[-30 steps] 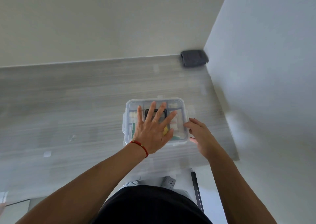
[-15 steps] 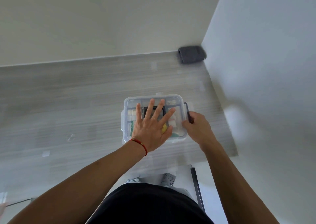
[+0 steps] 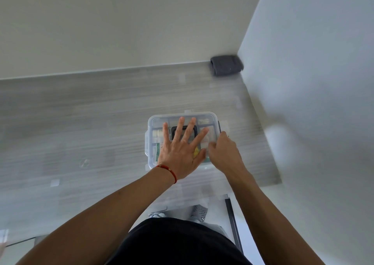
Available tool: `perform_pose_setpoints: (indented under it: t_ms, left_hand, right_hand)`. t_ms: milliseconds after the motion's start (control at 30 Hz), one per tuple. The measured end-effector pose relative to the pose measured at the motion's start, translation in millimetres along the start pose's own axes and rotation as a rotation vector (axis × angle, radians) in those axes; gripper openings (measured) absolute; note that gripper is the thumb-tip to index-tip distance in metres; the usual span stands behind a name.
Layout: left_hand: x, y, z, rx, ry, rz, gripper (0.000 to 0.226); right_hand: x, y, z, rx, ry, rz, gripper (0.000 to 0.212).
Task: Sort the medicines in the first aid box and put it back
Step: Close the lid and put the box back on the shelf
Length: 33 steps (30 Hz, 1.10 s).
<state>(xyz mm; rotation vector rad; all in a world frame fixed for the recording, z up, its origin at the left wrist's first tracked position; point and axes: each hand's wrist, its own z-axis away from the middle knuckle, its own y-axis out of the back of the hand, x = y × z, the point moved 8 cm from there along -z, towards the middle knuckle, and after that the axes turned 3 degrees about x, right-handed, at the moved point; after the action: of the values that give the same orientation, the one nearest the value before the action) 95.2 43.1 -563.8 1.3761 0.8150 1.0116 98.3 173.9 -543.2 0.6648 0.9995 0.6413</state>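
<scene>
A clear plastic first aid box (image 3: 156,121) with its lid on sits on the grey wood-grain table (image 3: 81,123), near the right wall. Small medicine packs and a dark square handle show through the lid. My left hand (image 3: 180,151) lies flat on the lid with fingers spread, holding nothing. My right hand (image 3: 224,153) is at the box's right edge, fingers curled on the dark side latch (image 3: 219,126), whose far end sticks out past my fingers. A pale latch on the left side (image 3: 146,143) lies against the box.
A dark grey folded cloth (image 3: 225,65) lies in the table's far right corner. Walls stand close behind and to the right (image 3: 313,82). The table's front edge is just below the box, and my shoes (image 3: 199,212) show through a gap.
My right hand moved from beside the box onto its right edge and closed on the dark latch, which swung into view. My left hand stayed flat on the lid.
</scene>
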Motion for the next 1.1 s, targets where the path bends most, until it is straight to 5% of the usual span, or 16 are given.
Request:
perform_pose_setpoints:
  t_ms: [200,300,400,467,567,667,767,900,1100]
  left_hand:
    - [-41,25,10,0.216,0.173,0.651,0.065]
    - [-100,26,40,0.392,0.406,0.634,0.054]
    - [-144,-15,66,0.116,0.820,0.874,0.087]
    - [-142,-41,77,-0.088,1.041,1.240,0.117]
    - [-133,-50,76,-0.202,1.036,1.502,0.112]
    - [-140,-40,73,-0.023,1.011,1.415,0.067]
    - [-144,-19,72,0.174,0.965,1.077,0.030]
    - [-121,9,66,0.293,0.801,0.805,0.027]
    - [-108,22,63,0.335,0.787,0.658,0.028]
  right_hand:
    - [-31,-22,-10,0.067,0.205,0.204,0.078]
    - [-33,-42,-14,0.072,0.261,0.379,0.081]
    - [-30,-49,-14,0.120,0.267,0.453,0.080]
    - [-29,-49,-14,0.134,0.267,0.472,0.079]
    - [-29,-49,-15,0.153,0.267,0.485,0.079]
    - [-29,-51,-14,0.157,0.269,0.492,0.079]
    - [-28,-51,-16,0.160,0.267,0.497,0.079]
    - [-27,-52,-16,0.171,0.280,0.505,0.079]
    - [-28,-52,-15,0.155,0.288,0.499,0.079]
